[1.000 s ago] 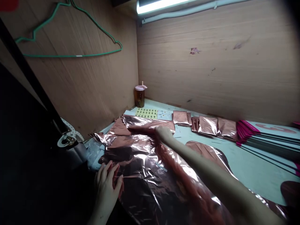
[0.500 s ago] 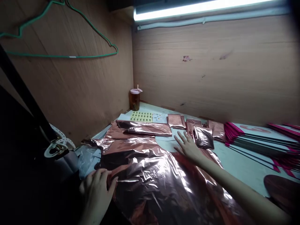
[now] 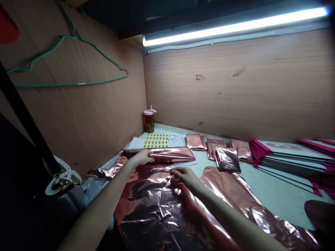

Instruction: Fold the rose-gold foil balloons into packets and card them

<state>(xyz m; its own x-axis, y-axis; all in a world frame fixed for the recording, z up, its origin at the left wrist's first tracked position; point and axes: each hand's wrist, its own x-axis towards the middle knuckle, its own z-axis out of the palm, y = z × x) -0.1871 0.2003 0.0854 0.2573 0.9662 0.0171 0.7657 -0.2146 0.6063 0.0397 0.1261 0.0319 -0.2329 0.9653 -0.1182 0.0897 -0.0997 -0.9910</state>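
Observation:
A large sheet of shiny rose-gold foil (image 3: 157,209), which looks like a flat foil balloon, spreads over the near part of the table. My left hand (image 3: 143,157) reaches across to the left part of a long folded foil strip (image 3: 172,154), its fingers closed at the strip's near edge. Over the upper right edge of the sheet, my right hand (image 3: 184,175) has its fingers curled together in a pinch on the foil. A second flat foil piece (image 3: 227,188) lies to the right, partly behind my right arm.
Small folded foil packets (image 3: 227,159) lie at the back. Behind the strip are a yellow sticker sheet (image 3: 156,141) and a lidded cup (image 3: 149,122). Pink-edged printed packs (image 3: 285,157) are fanned out at right. A green hanger (image 3: 102,81) hangs on the left wall.
My left hand has moved from the sheet's near left edge up to the folded strip. My right hand has come left and curled its fingers. The large sheet has shifted, uncovering the foil piece at right.

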